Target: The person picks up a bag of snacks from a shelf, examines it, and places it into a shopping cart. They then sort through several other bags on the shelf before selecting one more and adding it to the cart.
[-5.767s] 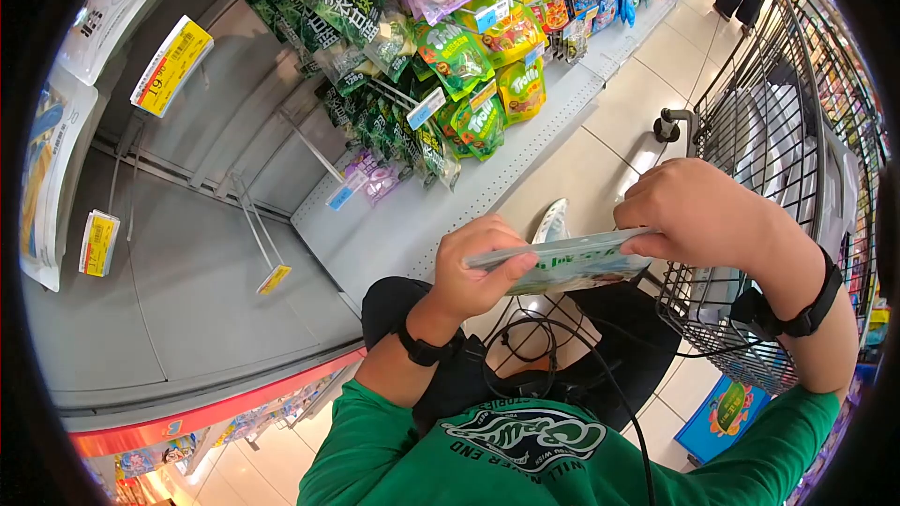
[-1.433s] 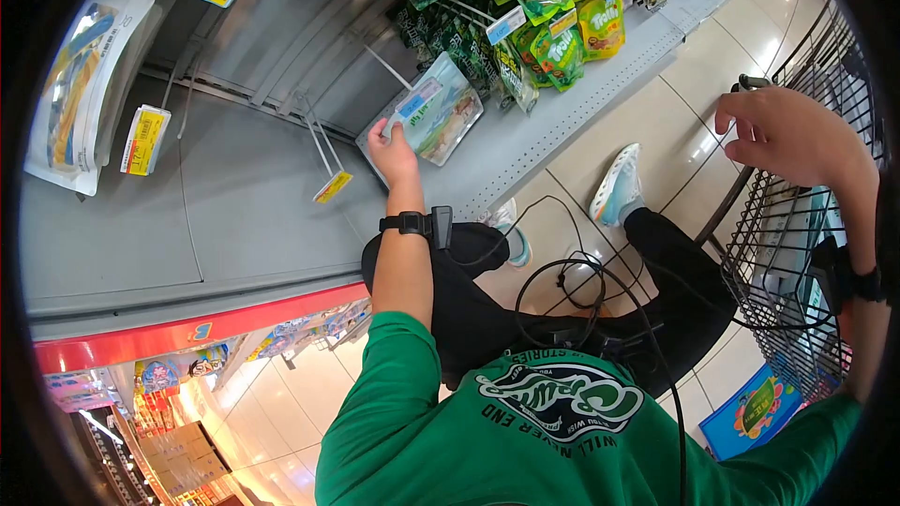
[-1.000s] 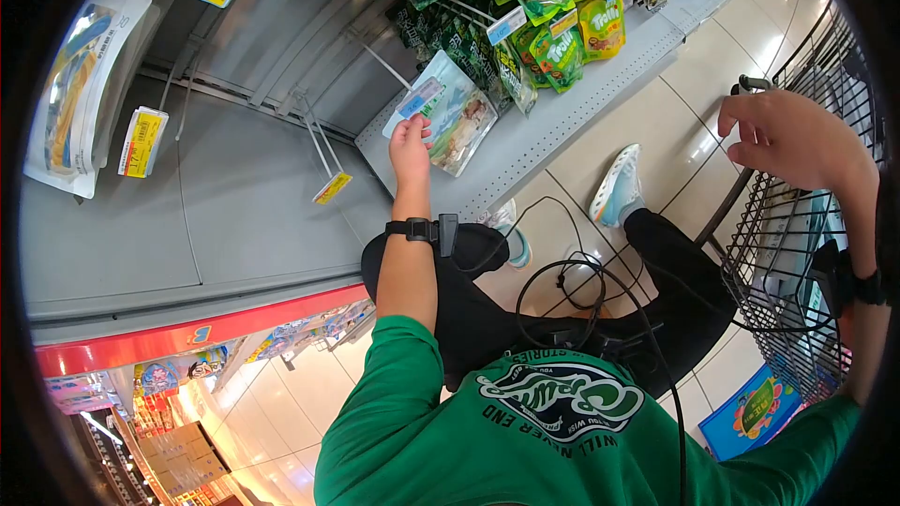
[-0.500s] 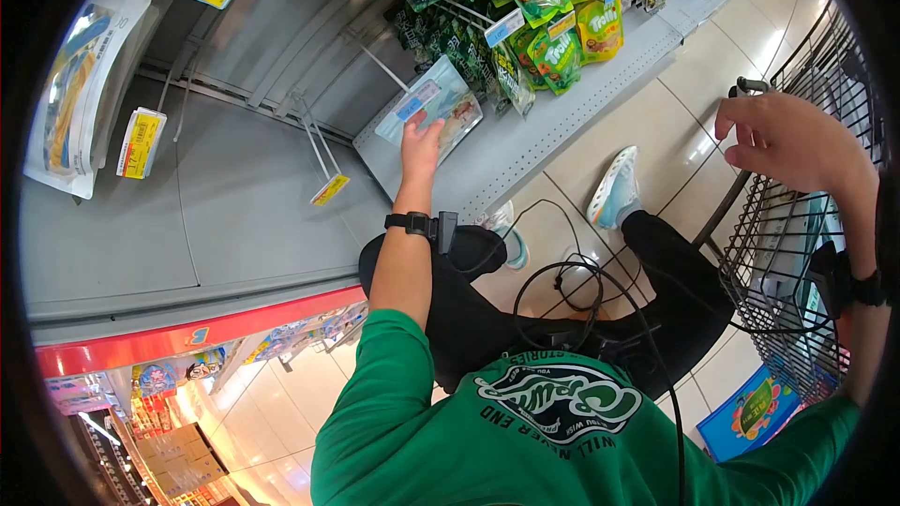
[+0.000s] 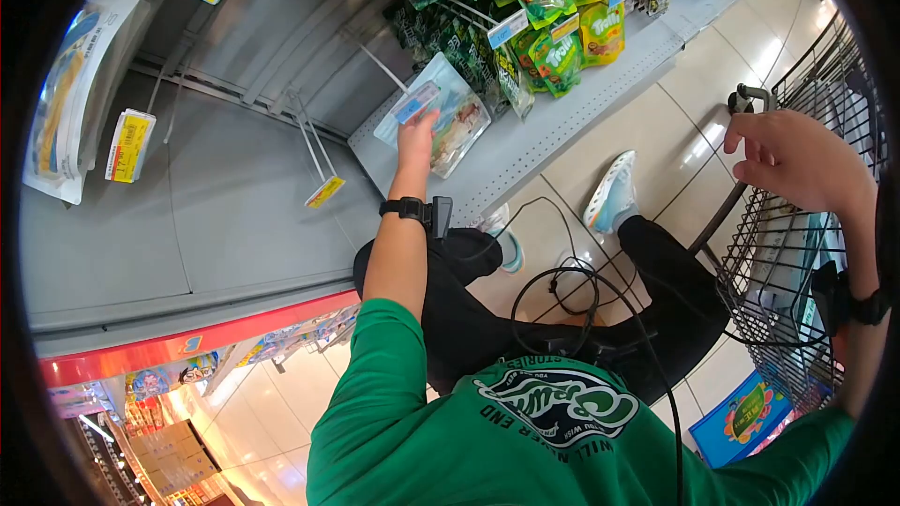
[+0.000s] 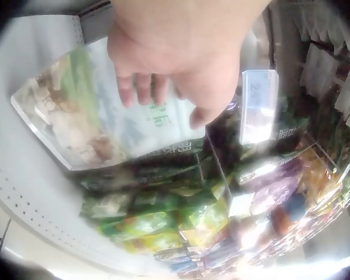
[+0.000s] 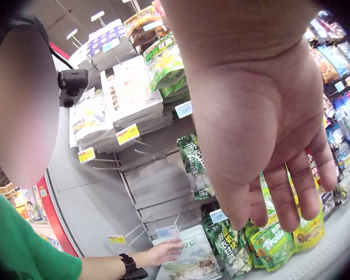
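A pale pouch [image 5: 459, 131] with green lettering and a picture of food and landscape hangs at the low shelf hook [image 5: 377, 58], behind a blue-and-white price tag [image 5: 418, 103]. My left hand [image 5: 415, 142] is at its upper part, just below the tag. In the left wrist view, fairly straight fingers of the left hand [image 6: 163, 73] lie over the front of the pouch [image 6: 87, 111], the thumb apart near its top edge. My right hand [image 5: 799, 161] hovers by the shopping cart, holding nothing; its relaxed fingers show in the right wrist view.
Dark green snack bags [image 5: 469, 61] and green-yellow gummy bags [image 5: 555, 61] hang beside the pouch. Bare hooks [image 5: 314, 145] with yellow tags project on the left. A wire cart [image 5: 783, 253] with packages inside stands at right. Cables [image 5: 562, 272] loop over my lap.
Earlier both hands held the pouch over my lap; now it hangs at the hook with only the left hand on it. Lately the left hand shifts slightly and the pouch tilts; the right hand stays.
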The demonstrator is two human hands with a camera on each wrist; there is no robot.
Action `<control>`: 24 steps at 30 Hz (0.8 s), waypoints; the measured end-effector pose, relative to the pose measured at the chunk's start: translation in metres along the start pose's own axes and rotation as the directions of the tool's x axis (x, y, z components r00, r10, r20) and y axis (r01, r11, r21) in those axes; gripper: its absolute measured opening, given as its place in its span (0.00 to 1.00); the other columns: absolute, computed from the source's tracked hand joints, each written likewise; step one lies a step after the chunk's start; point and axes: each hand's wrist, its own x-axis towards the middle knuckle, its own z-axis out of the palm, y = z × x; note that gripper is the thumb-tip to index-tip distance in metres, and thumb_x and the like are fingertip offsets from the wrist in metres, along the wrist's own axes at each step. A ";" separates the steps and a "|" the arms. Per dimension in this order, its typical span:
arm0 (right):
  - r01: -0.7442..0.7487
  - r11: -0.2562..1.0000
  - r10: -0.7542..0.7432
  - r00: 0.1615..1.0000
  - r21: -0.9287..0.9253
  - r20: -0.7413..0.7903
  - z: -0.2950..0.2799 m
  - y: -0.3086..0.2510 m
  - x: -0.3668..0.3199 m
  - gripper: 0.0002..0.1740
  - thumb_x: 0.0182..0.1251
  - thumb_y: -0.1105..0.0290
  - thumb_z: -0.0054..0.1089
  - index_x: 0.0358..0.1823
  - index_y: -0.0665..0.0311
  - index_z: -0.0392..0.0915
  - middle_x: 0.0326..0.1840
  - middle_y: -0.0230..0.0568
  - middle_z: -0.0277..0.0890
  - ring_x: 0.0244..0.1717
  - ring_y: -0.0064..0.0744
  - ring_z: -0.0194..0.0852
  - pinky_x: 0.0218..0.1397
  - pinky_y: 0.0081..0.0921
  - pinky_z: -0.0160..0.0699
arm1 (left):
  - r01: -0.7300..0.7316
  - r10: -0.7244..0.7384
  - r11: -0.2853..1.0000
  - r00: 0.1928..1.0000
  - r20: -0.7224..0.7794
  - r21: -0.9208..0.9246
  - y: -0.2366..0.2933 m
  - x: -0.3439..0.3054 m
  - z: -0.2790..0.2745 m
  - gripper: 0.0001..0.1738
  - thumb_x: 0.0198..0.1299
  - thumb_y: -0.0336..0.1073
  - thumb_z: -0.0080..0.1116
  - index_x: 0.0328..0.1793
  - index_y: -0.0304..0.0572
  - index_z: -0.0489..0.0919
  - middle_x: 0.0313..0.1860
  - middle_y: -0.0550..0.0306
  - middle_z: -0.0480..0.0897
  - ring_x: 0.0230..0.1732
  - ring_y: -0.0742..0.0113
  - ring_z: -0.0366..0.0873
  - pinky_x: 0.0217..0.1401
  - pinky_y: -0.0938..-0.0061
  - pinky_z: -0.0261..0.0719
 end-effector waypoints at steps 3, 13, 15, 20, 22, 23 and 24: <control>-0.021 1.000 0.021 1.000 -0.023 0.012 0.000 -0.003 0.000 0.13 0.62 0.65 0.59 0.45 0.64 0.77 0.28 0.46 0.80 0.34 0.43 0.82 0.40 0.36 0.77 | 0.020 -0.019 0.999 1.000 0.021 -0.037 0.005 0.002 -0.002 0.25 0.59 0.40 0.64 0.61 0.39 0.78 0.63 0.57 0.77 0.61 0.67 0.73 0.53 0.70 0.73; -0.060 0.997 0.061 0.998 -0.045 0.032 0.003 0.002 0.005 0.13 0.63 0.65 0.59 0.45 0.64 0.78 0.27 0.43 0.79 0.30 0.39 0.81 0.38 0.34 0.77 | -0.079 0.078 0.996 0.997 0.016 0.041 0.006 0.030 -0.005 0.52 0.57 0.24 0.64 0.83 0.47 0.44 0.64 0.55 0.75 0.54 0.68 0.77 0.53 0.79 0.75; -0.066 0.997 0.068 0.997 -0.039 0.035 0.003 0.005 0.006 0.13 0.62 0.66 0.60 0.45 0.64 0.77 0.26 0.43 0.79 0.30 0.39 0.81 0.37 0.34 0.77 | -0.044 0.044 0.999 0.998 0.038 0.024 0.001 0.037 -0.008 0.50 0.58 0.23 0.63 0.82 0.46 0.47 0.63 0.54 0.75 0.55 0.67 0.76 0.56 0.78 0.74; -0.056 0.997 0.053 0.997 0.057 0.062 0.003 0.009 0.008 0.11 0.60 0.68 0.61 0.43 0.64 0.77 0.26 0.42 0.79 0.29 0.37 0.81 0.36 0.31 0.77 | -0.018 0.017 1.000 0.988 0.152 0.003 0.014 0.034 -0.007 0.46 0.59 0.21 0.61 0.81 0.47 0.52 0.63 0.47 0.73 0.63 0.62 0.73 0.64 0.71 0.73; -0.058 0.997 0.056 0.997 0.043 0.052 0.004 0.008 0.008 0.11 0.60 0.68 0.61 0.42 0.64 0.77 0.26 0.42 0.79 0.30 0.36 0.81 0.36 0.32 0.77 | -0.056 0.044 0.996 0.985 0.165 0.069 0.009 0.045 -0.003 0.42 0.63 0.24 0.57 0.81 0.48 0.51 0.68 0.44 0.67 0.66 0.58 0.70 0.65 0.66 0.73; -0.060 0.998 0.059 0.997 0.032 0.043 0.005 0.007 0.008 0.12 0.59 0.68 0.61 0.42 0.64 0.77 0.26 0.43 0.79 0.30 0.36 0.81 0.36 0.33 0.77 | -0.053 0.041 0.996 0.986 0.164 0.067 0.008 0.049 -0.001 0.42 0.63 0.24 0.57 0.81 0.48 0.51 0.68 0.44 0.67 0.66 0.58 0.70 0.65 0.66 0.73; -0.059 0.998 0.058 0.997 0.030 0.047 0.005 0.008 0.008 0.12 0.59 0.68 0.61 0.42 0.64 0.77 0.26 0.43 0.79 0.30 0.36 0.81 0.36 0.33 0.77 | -0.017 0.025 0.998 0.991 0.130 -0.063 0.006 0.054 0.001 0.40 0.66 0.27 0.55 0.81 0.49 0.51 0.70 0.44 0.65 0.67 0.56 0.68 0.66 0.63 0.73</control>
